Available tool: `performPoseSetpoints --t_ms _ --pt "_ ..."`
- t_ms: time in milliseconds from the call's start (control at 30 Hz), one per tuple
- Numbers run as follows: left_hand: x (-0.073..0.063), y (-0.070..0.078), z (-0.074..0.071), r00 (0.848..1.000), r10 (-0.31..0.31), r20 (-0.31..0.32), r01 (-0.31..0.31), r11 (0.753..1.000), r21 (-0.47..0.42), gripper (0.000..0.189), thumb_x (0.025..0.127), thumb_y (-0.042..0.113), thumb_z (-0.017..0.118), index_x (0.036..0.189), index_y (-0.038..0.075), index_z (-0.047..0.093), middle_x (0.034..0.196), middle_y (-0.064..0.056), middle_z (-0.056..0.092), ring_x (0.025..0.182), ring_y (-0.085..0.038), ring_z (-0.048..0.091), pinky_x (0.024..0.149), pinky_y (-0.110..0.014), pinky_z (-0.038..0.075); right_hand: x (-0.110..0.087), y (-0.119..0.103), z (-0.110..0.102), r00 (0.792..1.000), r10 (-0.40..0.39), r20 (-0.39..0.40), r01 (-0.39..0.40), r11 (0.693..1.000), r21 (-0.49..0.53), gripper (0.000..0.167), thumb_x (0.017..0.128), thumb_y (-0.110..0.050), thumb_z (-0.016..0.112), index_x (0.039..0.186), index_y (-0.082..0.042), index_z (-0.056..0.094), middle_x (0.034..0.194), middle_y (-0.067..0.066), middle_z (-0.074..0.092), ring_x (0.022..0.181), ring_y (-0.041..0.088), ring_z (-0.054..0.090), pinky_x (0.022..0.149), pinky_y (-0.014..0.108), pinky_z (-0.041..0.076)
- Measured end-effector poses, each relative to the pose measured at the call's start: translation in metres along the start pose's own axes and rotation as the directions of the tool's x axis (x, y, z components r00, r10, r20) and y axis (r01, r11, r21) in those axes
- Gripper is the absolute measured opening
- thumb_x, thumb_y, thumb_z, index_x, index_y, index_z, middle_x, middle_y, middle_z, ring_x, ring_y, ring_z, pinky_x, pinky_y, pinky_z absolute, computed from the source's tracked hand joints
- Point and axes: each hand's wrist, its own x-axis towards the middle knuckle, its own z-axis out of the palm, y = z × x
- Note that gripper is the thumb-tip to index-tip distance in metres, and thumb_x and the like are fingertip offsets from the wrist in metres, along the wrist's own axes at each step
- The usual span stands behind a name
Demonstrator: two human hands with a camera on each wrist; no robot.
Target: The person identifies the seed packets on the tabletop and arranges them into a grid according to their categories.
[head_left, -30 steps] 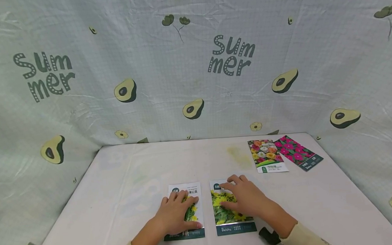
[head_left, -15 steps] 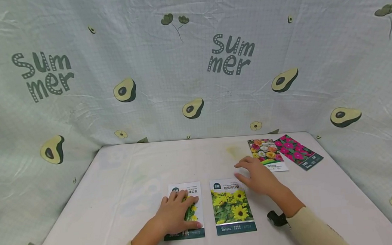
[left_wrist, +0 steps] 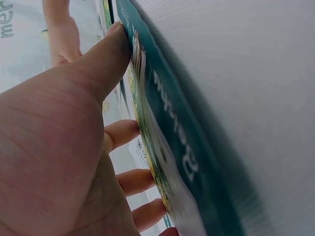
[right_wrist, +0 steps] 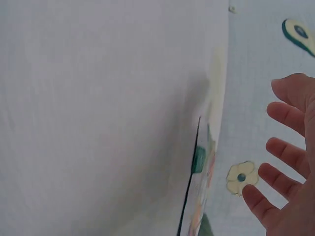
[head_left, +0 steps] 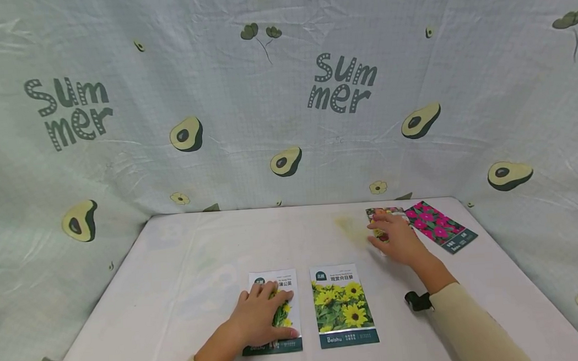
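My left hand (head_left: pixel 261 317) rests on a white seed packet (head_left: pixel 286 346) with yellow flowers and a dark teal bottom strip. Its fingers are spread; in the left wrist view the thumb and fingertips touch the packet's face. Beside it, to the right, lies a similar seed packet (head_left: pixel 343 307) with yellow daisy-like flowers. Farther back, my right hand (head_left: pixel 399 241) hovers over a seed packet with multicoloured blooms (head_left: pixel 376 212), covering most of it. The right wrist view shows those fingers (right_wrist: pixel 285 152) loosely bent, apart from the packet edge (right_wrist: pixel 198 191).
A seed packet with pink flowers (head_left: pixel 433 224) lies slanted at the back right, next to the multicoloured one. The white table (head_left: pixel 177 298) meets a hanging cloth (head_left: pixel 234 95) printed with avocados at its back edge.
My right hand has left the yellow daisy-like packet and moved back and to the right, over the multicoloured packet. The left hand has stayed on its packet.
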Motion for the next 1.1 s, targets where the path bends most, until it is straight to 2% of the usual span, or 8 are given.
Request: performPoseSetpoints --t_ms 100,267,500,667,900,1100 --pt "0.001 0.001 0.001 1.0 0.001 -0.002 -0.001 1.0 0.002 0.085 0.079 0.074 0.071 0.148 0.028 0.054 0.15 -0.01 0.047 0.129 -0.037 0.045 0.093 -0.057 0.039 0.005 0.01 0.0 1.0 0.009 0.008 -0.009 0.999 -0.031 0.036 0.095 -0.025 0.074 0.125 -0.005 0.072 0.153 0.02 0.051 0.141 0.047 0.043 0.111 0.063 0.04" --pt "0.002 0.002 0.002 1.0 -0.001 -0.008 0.001 1.0 0.002 0.085 0.079 0.074 0.071 0.148 0.028 0.054 0.151 -0.011 0.047 0.129 -0.037 0.044 0.094 -0.058 0.039 0.011 0.025 0.0 1.0 0.021 0.021 -0.021 1.0 -0.021 0.036 0.096 -0.023 0.072 0.127 -0.004 0.071 0.152 0.021 0.051 0.142 0.048 0.041 0.113 0.064 0.036" --pt "0.005 0.002 0.004 1.0 -0.014 0.002 0.014 1.0 0.003 0.086 0.078 0.076 0.07 0.149 0.029 0.054 0.152 -0.01 0.046 0.129 -0.036 0.044 0.095 -0.058 0.039 0.017 0.044 -0.002 0.992 0.081 0.099 -0.08 0.997 -0.02 0.039 0.101 -0.027 0.066 0.132 -0.004 0.068 0.155 0.029 0.043 0.142 0.055 0.037 0.112 0.067 0.035" --pt "0.007 0.002 0.004 1.0 -0.018 0.003 0.018 1.0 -0.001 0.087 0.078 0.077 0.07 0.149 0.03 0.054 0.152 -0.01 0.046 0.129 -0.036 0.044 0.095 -0.058 0.038 0.021 0.051 -0.005 0.974 0.13 0.186 -0.12 0.991 -0.062 0.048 0.103 -0.032 0.062 0.14 -0.003 0.061 0.16 0.033 0.033 0.144 0.058 0.032 0.112 0.069 0.033" --pt "0.008 0.003 0.003 1.0 -0.019 0.002 0.019 1.0 -0.005 0.086 0.078 0.076 0.071 0.149 0.029 0.054 0.153 -0.011 0.046 0.13 -0.037 0.044 0.095 -0.058 0.038 0.023 0.055 -0.006 0.925 0.205 0.319 -0.179 0.978 -0.109 0.056 0.105 -0.041 0.056 0.147 -0.004 0.054 0.16 0.03 0.035 0.145 0.055 0.033 0.113 0.068 0.032" --pt "0.008 0.004 0.003 1.0 -0.027 0.0 0.027 1.0 -0.003 0.087 0.078 0.076 0.07 0.149 0.029 0.054 0.153 -0.011 0.046 0.13 -0.036 0.044 0.095 -0.058 0.038 0.027 0.055 -0.002 0.917 0.198 0.347 -0.168 0.979 -0.116 0.056 0.105 -0.039 0.055 0.15 -0.006 0.051 0.16 0.03 0.034 0.146 0.055 0.031 0.114 0.068 0.031"
